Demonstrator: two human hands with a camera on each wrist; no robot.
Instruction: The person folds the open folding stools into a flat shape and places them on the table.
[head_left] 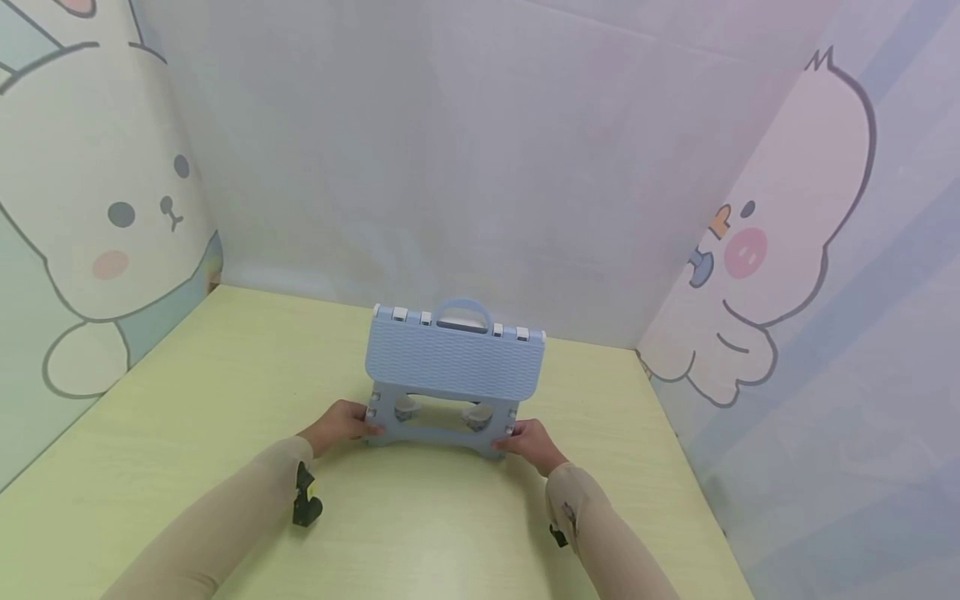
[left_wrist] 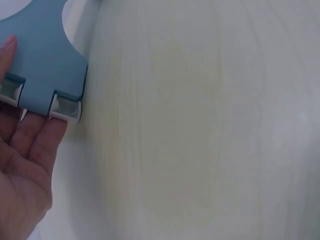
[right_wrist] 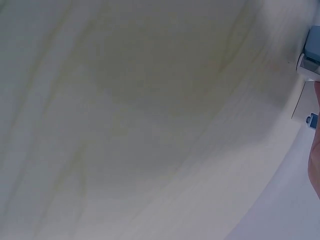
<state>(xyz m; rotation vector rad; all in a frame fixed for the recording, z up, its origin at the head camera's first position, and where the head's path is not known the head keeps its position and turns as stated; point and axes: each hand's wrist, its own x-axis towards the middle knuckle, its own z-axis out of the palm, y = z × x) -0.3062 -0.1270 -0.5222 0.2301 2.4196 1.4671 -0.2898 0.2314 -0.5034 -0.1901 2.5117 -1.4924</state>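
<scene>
A light blue plastic folding stool with white hinge pieces stands on the table in the head view. Its woven-textured top slopes down toward me, and a looped carry handle rises at the upper edge. My left hand grips the lower left side of the leg panel. In the left wrist view, that hand's thumb lies on the panel's face and its fingers reach behind the edge. The lower right side is held by my right hand. Only a sliver of that hand shows in the right wrist view.
The pale yellow table has wood grain and extends around the stool. Cloth walls enclose it at the back and both sides, with a cartoon rabbit on the left and another cartoon animal on the right. Black devices sit at both wrists.
</scene>
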